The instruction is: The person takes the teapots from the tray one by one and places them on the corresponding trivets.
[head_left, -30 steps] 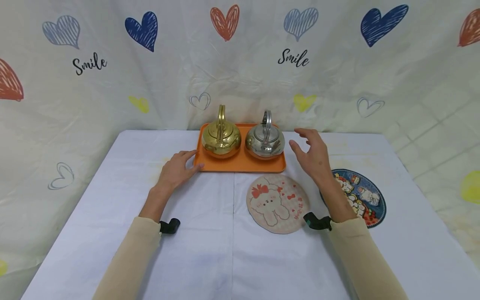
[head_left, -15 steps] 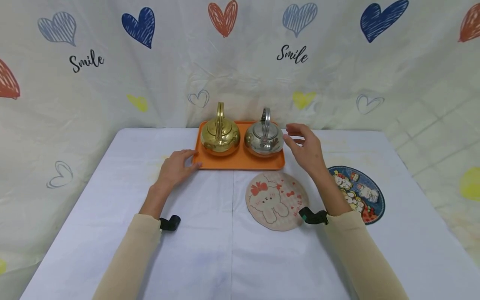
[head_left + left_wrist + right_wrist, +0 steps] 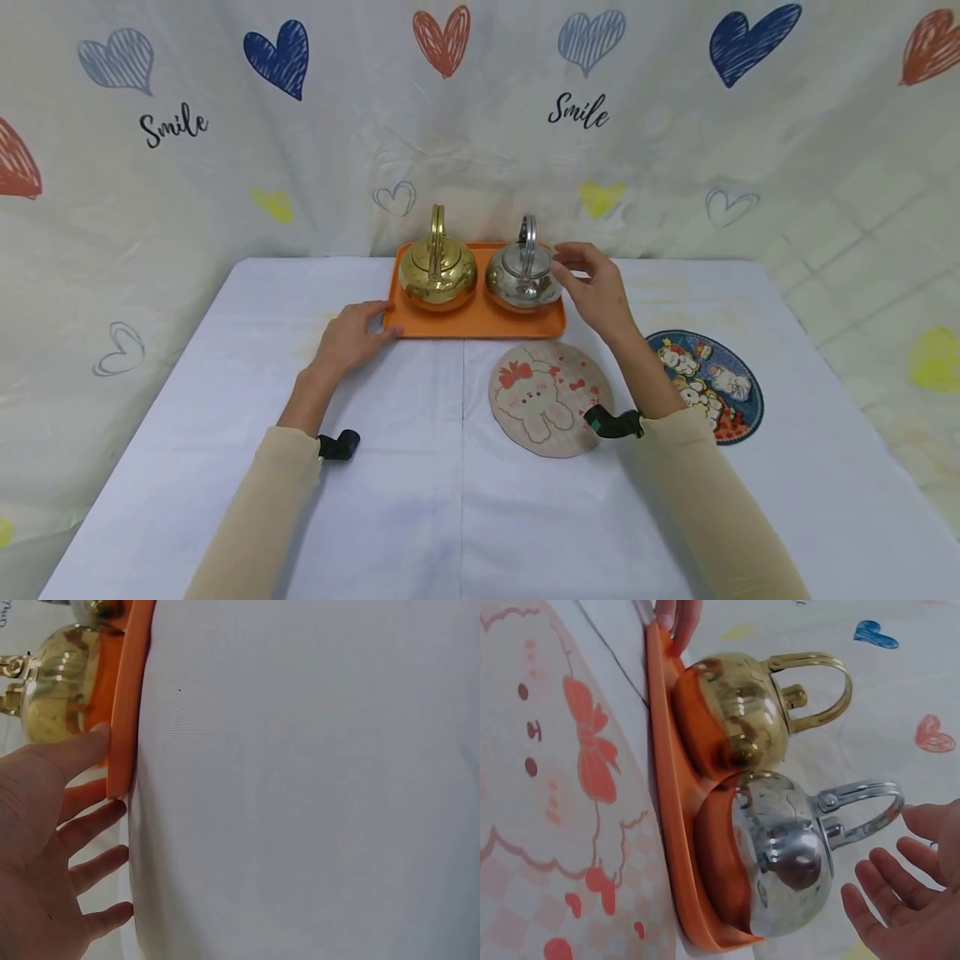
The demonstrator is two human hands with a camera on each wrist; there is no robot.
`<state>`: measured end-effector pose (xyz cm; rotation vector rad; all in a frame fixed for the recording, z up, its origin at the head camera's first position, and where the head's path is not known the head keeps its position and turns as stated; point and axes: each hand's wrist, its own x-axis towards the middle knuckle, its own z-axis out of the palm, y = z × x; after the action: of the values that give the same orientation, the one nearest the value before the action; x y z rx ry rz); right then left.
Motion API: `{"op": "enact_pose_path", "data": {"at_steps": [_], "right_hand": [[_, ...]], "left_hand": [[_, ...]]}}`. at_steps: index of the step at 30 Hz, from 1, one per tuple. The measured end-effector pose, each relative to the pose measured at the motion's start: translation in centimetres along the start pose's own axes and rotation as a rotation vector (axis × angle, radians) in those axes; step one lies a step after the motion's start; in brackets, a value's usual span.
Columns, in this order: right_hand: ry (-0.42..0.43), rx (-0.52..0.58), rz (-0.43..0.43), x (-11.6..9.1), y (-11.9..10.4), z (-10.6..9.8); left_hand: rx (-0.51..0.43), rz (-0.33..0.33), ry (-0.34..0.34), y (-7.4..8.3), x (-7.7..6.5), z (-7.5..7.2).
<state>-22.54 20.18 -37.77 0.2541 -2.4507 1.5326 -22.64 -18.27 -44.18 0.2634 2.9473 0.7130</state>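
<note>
A gold teapot point(image 3: 437, 273) and a silver teapot point(image 3: 522, 277) stand side by side on an orange tray point(image 3: 480, 327), each with its hoop handle upright. My left hand point(image 3: 351, 340) holds the tray's front left corner; in the left wrist view its thumb point(image 3: 94, 742) lies over the rim and the index finger is partly behind it, while the other fingers spread below. Right of the silver teapot is my right hand point(image 3: 596, 292), its fingers loosely bent and parted from the thumb. In the right wrist view those fingers point(image 3: 885, 889) are just beside the silver handle point(image 3: 874, 806), with nothing between them.
A round pink rabbit mat point(image 3: 551, 400) lies in front of the tray. To its right, a dark blue round mat point(image 3: 731, 383) with cartoon figures is partly under my right forearm. A white cloth point(image 3: 405, 500) covers the table, and a heart-printed sheet point(image 3: 330, 150) hangs behind.
My right hand has moved left, from beyond the tray's right side up to the silver teapot. My left hand has stayed at the tray corner, and both teapots have stayed put.
</note>
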Motion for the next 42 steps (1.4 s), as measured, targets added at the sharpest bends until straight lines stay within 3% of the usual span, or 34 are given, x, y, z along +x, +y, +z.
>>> {"op": "enact_pose_path", "data": {"at_steps": [7,42], "right_hand": [[-0.024,0.065,0.002,0.4,-0.2,0.8],[-0.069,0.125,0.079,1.7,-1.0,2.4]], "left_hand": [[-0.009,-0.006,-0.009,-0.3,-0.1,0.3],[-0.031,-0.038,-0.006,-0.4,-0.2,0.1]]}}
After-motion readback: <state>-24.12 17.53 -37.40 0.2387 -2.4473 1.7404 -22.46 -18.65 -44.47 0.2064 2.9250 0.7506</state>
